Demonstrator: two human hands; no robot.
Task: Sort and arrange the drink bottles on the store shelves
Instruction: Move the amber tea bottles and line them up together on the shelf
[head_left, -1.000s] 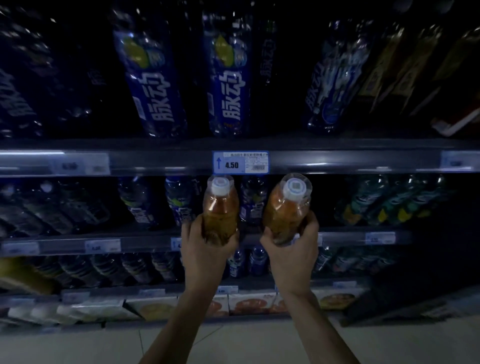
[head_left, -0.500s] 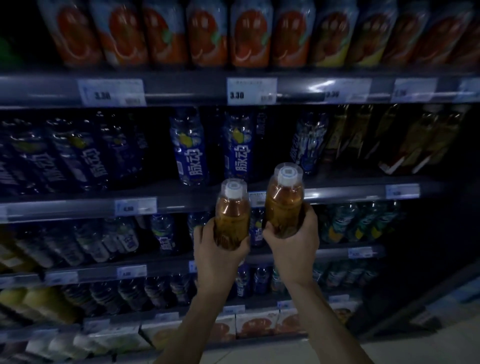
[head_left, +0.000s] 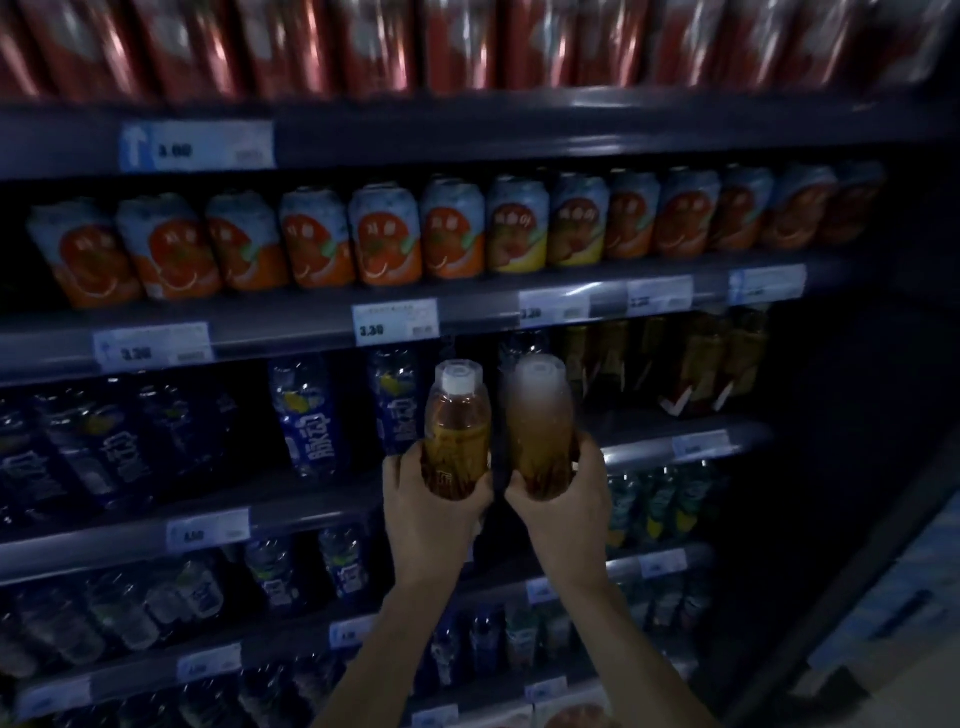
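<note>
I hold two amber tea bottles with white caps upright, side by side, in front of the shelf of blue-labelled bottles (head_left: 306, 421). My left hand (head_left: 431, 512) grips the left tea bottle (head_left: 457, 415) by its lower half. My right hand (head_left: 566, 501) grips the right tea bottle (head_left: 540, 415), which is blurred. The two bottles almost touch. To their right on the same shelf stands a row of dark amber bottles (head_left: 691, 364).
Above are a shelf of orange and yellow drink cans (head_left: 384, 239) and a top row of red cans (head_left: 363, 47). Price tags (head_left: 396, 322) line the shelf edges. Lower shelves hold more blue and green bottles (head_left: 660, 504). The shelf unit ends at the dark right side.
Both hands have lifted the two tea bottles and brought them closer together. My view has tilted upward, bringing the can shelves into sight.
</note>
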